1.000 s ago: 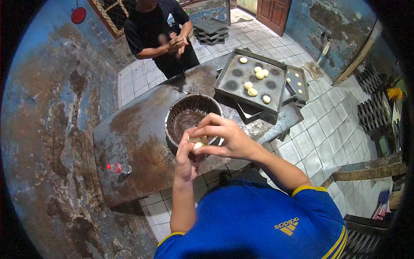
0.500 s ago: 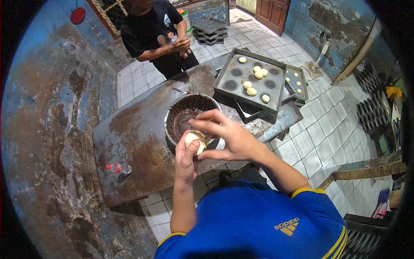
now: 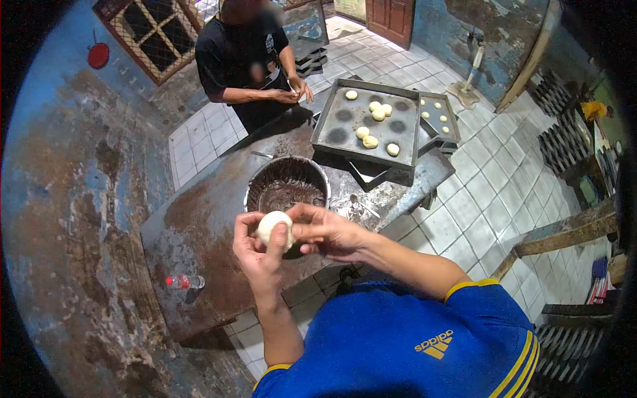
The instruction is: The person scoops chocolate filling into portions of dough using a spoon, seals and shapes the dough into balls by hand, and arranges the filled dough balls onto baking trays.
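Observation:
My left hand (image 3: pixel 257 260) holds a pale ball of dough (image 3: pixel 271 224), its thumb pressed against the near side. The fingers of my right hand (image 3: pixel 335 235) are bent and pinch the dough's right side. Both hands are over the near rim of a round metal pot (image 3: pixel 316 179). A dark brown paste (image 3: pixel 282 193) coats the pot's bottom and walls. Part of the pot is hidden behind my hands.
Beyond the pot, a square metal tray (image 3: pixel 361 117) carries several dough balls, with another tray (image 3: pixel 434 103) behind it. A red-capped bottle (image 3: pixel 185 282) lies on the worn table (image 3: pixel 206 239). Across the table stands a co-worker (image 3: pixel 235 63), hands together.
My right hand has come down from above the pot and its spread fingers have closed on the dough. The dough now looks rounder. The co-worker's hands are lower, and the whole view has shifted.

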A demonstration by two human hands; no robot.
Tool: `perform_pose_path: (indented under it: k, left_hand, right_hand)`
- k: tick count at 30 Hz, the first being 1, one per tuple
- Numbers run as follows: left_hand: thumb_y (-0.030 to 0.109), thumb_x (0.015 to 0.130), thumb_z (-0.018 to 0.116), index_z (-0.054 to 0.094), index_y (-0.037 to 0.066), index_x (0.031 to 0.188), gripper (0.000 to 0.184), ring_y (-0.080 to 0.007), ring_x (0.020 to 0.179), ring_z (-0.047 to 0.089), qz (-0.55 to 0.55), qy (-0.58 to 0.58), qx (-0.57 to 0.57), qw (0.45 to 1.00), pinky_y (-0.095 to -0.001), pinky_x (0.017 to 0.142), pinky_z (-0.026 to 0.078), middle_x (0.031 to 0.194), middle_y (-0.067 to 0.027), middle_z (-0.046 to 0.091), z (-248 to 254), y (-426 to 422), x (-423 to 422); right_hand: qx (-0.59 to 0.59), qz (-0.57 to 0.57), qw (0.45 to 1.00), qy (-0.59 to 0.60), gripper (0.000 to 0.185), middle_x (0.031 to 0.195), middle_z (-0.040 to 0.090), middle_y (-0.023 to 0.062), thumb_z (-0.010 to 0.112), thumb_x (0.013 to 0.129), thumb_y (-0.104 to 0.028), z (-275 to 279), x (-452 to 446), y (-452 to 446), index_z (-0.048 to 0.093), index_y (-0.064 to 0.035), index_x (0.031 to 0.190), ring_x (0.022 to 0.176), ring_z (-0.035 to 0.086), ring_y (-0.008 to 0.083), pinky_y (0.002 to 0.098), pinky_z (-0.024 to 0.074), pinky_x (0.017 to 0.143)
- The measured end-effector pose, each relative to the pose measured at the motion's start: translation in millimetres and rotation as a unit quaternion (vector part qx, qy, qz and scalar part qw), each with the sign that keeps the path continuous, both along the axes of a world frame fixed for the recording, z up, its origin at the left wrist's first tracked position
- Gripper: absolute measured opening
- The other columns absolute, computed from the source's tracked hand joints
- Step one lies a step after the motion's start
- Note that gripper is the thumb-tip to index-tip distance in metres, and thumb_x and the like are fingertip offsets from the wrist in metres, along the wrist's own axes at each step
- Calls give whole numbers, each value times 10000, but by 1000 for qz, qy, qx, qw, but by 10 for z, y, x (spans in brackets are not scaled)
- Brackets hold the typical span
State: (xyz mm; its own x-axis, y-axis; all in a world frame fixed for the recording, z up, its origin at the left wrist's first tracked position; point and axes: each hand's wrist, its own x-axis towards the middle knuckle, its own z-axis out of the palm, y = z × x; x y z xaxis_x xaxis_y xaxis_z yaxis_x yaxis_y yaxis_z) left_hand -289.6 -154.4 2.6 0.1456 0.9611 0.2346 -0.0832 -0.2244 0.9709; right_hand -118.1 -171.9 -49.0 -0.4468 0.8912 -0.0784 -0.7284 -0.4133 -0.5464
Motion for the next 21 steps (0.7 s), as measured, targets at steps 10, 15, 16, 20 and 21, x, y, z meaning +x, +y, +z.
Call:
perform_pose_path:
  k: [10,15,16,20,21]
  left_hand:
    - [54,775,717,566,11,1094,356,-143,860,611,-160,-130,68,976,-382,983,502,1056,-157,688,205,-138,443]
    - [47,733,722,514,26,1175,489,-175,899,626,-114,-140,105,978,-463,1084,485,946,-97,636,401,-183,552]
    - [61,729,724,458,45,1231,569,-192,927,636,-105,-185,98,972,-502,1118,469,892,-59,601,374,-163,542]
    - [118,769,715,360,55,1307,648,-203,953,651,-136,-128,155,970,-517,1189,407,756,-9,540,305,-280,663]
    - [118,769,715,360,55,1307,648,-203,953,651,-139,-129,155,970,-517,1189,407,756,-9,540,320,-274,683]
  right_hand:
    - [268,-327,893,-151,458,1267,717,70,802,928,-94,115,-202,-220,653,13,1348,1117,664,116,321,539,998]
    - [301,-215,906,-204,452,1268,728,96,769,929,-76,403,46,-282,657,50,1349,1161,659,148,328,513,1035]
    - [305,-157,919,-193,435,1327,703,109,726,959,-71,473,114,-315,640,66,1364,1204,641,157,344,491,1068]
    - [372,-266,861,-223,439,1278,709,107,741,959,-110,341,46,-337,647,56,1354,1192,634,148,341,485,1065]
    - [354,-286,863,-220,433,1250,716,110,747,955,-115,350,29,-348,653,56,1342,1173,640,144,333,492,1048]
